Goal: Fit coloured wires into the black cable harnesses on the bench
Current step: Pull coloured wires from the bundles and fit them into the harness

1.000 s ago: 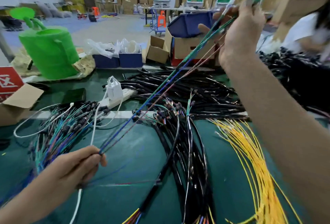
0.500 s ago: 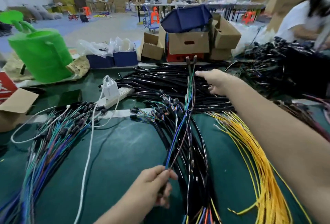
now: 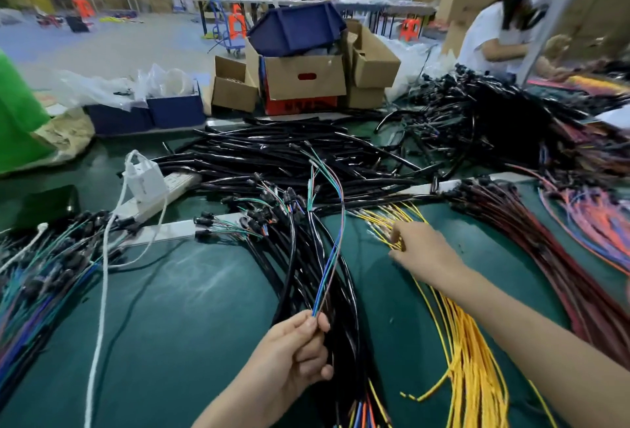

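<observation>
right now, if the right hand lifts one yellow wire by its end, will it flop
Probably floppy: the yellow wires lie in loose curves and one stray end curls away. Likely light, being thin single strands. It may drag neighbours, since they overlap densely under the right hand.

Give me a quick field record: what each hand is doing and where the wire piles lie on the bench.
left hand: pinches a thin bundle of coloured wires, held up over the black harnesses
right hand: fingertips at the ends of the yellow wires; grip unclear
black harnesses: centre of bench
yellow wires: right of the black harnesses
power strip: white, far left
</observation>
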`<action>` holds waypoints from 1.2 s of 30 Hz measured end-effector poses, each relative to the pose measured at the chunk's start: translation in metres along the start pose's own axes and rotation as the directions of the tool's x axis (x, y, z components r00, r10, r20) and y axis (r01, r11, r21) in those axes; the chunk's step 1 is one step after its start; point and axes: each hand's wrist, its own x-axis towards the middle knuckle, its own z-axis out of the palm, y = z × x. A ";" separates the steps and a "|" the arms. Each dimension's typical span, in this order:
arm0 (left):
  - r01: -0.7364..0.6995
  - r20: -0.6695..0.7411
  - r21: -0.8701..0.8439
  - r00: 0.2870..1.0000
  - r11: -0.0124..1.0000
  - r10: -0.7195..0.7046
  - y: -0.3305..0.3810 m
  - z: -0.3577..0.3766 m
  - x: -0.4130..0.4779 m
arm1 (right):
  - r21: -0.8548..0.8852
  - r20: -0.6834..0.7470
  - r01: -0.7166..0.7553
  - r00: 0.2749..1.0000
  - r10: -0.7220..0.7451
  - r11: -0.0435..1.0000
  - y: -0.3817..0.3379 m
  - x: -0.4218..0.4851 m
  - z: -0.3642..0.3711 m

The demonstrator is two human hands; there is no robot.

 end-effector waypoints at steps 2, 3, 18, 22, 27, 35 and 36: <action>-0.004 -0.009 0.006 1.000 1.000 0.004 -0.001 -0.001 0.002 | -0.053 -0.010 -0.079 0.997 0.079 0.995 0.003 -0.008 -0.001; -0.006 -0.011 0.013 1.000 1.000 0.006 -0.001 -0.001 0.002 | -0.100 0.035 -0.113 0.993 0.117 0.989 0.005 -0.012 -0.002; -0.027 0.076 0.073 0.997 0.997 0.021 -0.003 -0.007 0.003 | 0.704 0.300 -0.221 0.954 0.000 0.675 -0.024 -0.011 -0.028; -0.007 0.120 0.095 0.993 0.995 -0.004 -0.001 -0.007 0.001 | 0.923 0.194 -0.189 0.981 0.020 0.334 -0.041 -0.003 -0.043; -0.002 0.101 0.126 0.995 0.992 -0.011 -0.001 -0.008 0.001 | 0.990 0.074 -0.091 0.986 0.148 0.109 -0.053 -0.006 -0.056; -0.011 0.122 0.128 0.993 0.992 -0.005 -0.001 -0.009 0.002 | 0.980 -0.031 0.056 0.991 0.132 -0.190 -0.062 -0.023 -0.088; -0.015 0.123 0.123 0.992 0.992 0.000 -0.001 -0.009 0.001 | 0.979 -0.049 0.070 0.992 0.115 -0.189 -0.065 -0.023 -0.090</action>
